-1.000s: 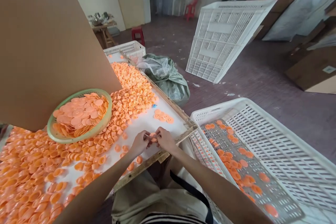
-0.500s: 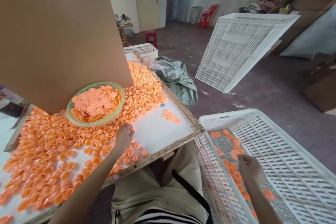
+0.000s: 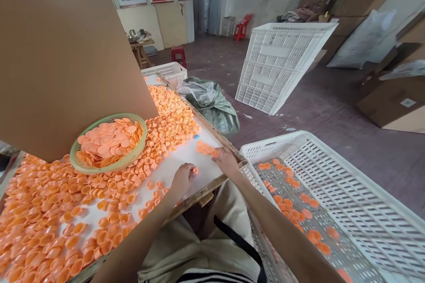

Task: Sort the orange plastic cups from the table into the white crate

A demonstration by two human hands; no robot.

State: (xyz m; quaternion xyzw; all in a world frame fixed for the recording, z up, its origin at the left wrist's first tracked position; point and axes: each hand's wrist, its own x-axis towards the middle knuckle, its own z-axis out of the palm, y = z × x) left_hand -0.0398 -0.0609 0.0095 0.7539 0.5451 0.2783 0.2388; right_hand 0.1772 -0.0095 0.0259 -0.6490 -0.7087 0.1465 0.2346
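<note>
My left hand (image 3: pixel 182 177) is above the bare white strip of the table, its fingers closed on a small orange cup (image 3: pixel 195 170). Beside it, my right hand (image 3: pixel 227 162) reaches down with its fingers stretched out, the tips at the edge of a few flat orange discs (image 3: pixel 206 147) on the tabletop. Loose orange cups (image 3: pixel 113 225) cover much of the table to the left. A green-rimmed basket (image 3: pixel 75 164) heaped with orange discs (image 3: pixel 108 141) rests among them.
A white slatted crate (image 3: pixel 352 185) stands at my right, with orange pieces (image 3: pixel 292 210) scattered on its bottom. A tall cardboard sheet (image 3: pixel 73 53) rises behind the basket. Wooden strips (image 3: pixel 217 131) edge the table. A green plastic bag (image 3: pixel 215 106) and stacked white crates (image 3: pixel 279 66) stand beyond.
My right hand has left the crate and come over to the discs on the table. My left hand has moved right, from the cup pile to the bare strip, with a cup.
</note>
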